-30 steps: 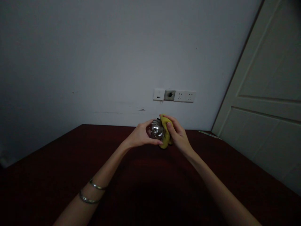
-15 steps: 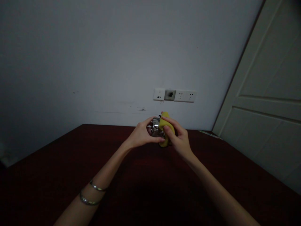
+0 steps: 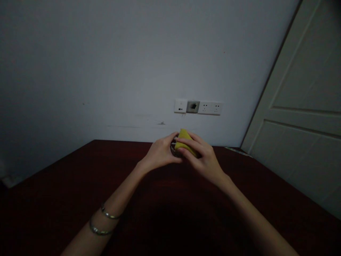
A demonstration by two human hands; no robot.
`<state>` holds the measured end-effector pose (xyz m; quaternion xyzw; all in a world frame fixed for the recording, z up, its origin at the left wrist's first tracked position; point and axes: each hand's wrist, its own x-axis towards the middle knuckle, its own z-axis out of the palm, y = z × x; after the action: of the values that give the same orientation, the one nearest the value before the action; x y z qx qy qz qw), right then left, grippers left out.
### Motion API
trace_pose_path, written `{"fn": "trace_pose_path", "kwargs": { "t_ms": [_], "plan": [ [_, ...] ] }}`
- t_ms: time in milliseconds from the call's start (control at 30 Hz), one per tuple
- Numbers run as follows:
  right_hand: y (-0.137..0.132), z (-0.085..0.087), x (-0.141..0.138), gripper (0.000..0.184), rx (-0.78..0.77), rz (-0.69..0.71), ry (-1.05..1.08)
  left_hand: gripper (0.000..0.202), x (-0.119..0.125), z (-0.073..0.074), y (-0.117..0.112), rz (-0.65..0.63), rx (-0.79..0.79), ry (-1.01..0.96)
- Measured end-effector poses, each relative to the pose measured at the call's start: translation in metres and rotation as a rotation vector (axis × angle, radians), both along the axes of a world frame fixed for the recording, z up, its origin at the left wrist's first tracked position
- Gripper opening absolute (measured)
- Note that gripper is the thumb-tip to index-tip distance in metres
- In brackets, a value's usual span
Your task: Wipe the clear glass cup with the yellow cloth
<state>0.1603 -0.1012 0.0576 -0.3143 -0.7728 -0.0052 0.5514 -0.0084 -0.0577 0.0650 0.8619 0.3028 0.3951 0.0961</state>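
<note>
Held up over the far part of the table, my left hand (image 3: 160,153) is curved around a small shiny, glass-like object (image 3: 173,150), with its thumb below and fingers above. Its exact kind cannot be made out, since most of it is covered. A yellow cloth (image 3: 184,136) lies folded in my right hand (image 3: 204,154), pinched between thumb and fingers. The cloth presses against the right, near side of the shiny object. Both hands are close together, and two metal bangles (image 3: 101,233) circle my left forearm.
The dark red table (image 3: 80,177) stretches under my arms up to a pale wall (image 3: 133,71). Wall sockets (image 3: 209,108) sit just beyond my hands. A white panelled door (image 3: 301,106) stands at the right, and a thin flat strip (image 3: 237,152) lies at the table's far right edge.
My right hand and the yellow cloth have shifted slightly left and turned over the shiny object, covering more of it. My left hand stays nearly in place, its hold on the object kept.
</note>
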Motion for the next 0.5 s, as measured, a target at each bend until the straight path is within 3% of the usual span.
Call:
{"fn": "trace_pose_path", "kwargs": {
  "t_ms": [200, 400, 500],
  "plan": [
    [0.0043, 0.0042, 0.0058, 0.025, -0.046, -0.016, 0.082, 0.082, 0.0029, 0.0004, -0.0027, 0.009, 0.056, 0.073],
    [-0.0008, 0.0024, 0.0052, 0.031, 0.050, -0.019, -0.119, 0.070, 0.0021, -0.0008, -0.0019, 0.047, 0.029, 0.086],
    [0.0016, 0.0033, 0.0068, 0.029, 0.016, -0.015, -0.037, 0.075, 0.0018, 0.0021, -0.0046, 0.012, 0.025, 0.071]
  ]
}}
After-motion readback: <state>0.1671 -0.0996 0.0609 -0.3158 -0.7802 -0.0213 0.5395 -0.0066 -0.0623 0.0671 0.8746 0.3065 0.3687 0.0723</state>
